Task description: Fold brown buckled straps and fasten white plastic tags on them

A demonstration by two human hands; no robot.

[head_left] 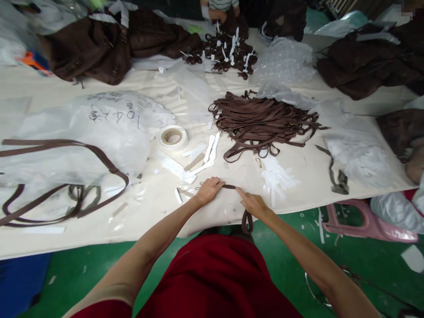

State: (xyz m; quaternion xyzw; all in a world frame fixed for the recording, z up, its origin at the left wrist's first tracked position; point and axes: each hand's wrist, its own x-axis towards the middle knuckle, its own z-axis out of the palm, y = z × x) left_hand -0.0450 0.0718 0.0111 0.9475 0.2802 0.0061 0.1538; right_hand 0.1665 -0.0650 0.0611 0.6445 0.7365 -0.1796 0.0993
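Note:
A brown strap (229, 187) is stretched between my two hands at the table's front edge. My left hand (210, 190) is closed on its left part, with small wire-like loops just beyond the fingers. The fingers of my right hand (252, 204) pinch the strap farther right, and a loop of it hangs below that hand over the edge. Right of my hands lies a fan of white tags (275, 176). White strips (212, 148) and a roll of white tape (172, 138) lie beyond my left hand.
A heap of brown straps (261, 119) lies farther back. Loose straps rest on a plastic bag (109, 117) at left. Brown leather bags (89, 46) line the back, where another person (220, 6) stands. A pink stool (367, 221) is below the right edge.

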